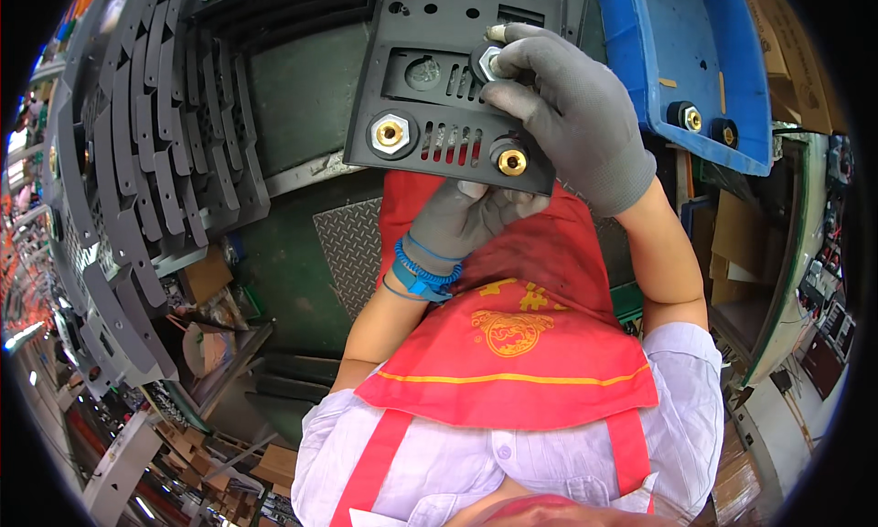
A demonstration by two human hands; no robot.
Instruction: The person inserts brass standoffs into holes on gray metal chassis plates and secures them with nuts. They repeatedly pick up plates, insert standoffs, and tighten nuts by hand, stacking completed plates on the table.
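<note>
A black sheet-metal panel (402, 152) with slots and round holes lies in front of me, its near edge over my lap. My right hand (585, 106), in a grey glove, pinches a silver hex nut (491, 63) with a black round collar just above the panel. Through the near right of the panel a brass fitting (513, 162) sticks up with a black ring around it and no nut on it. Beneath that corner curls my gloved left hand (476, 214); what its fingers grip is hidden. Another brass fitting (390, 134) with a hex nut sits at the near left.
A blue plastic bin (663, 115) at the right holds two brass fittings with black collars. Stacked black metal panels (165, 115) stand along the left. Cardboard boxes (786, 51) are beyond the bin. A green work surface (302, 88) lies under the panel.
</note>
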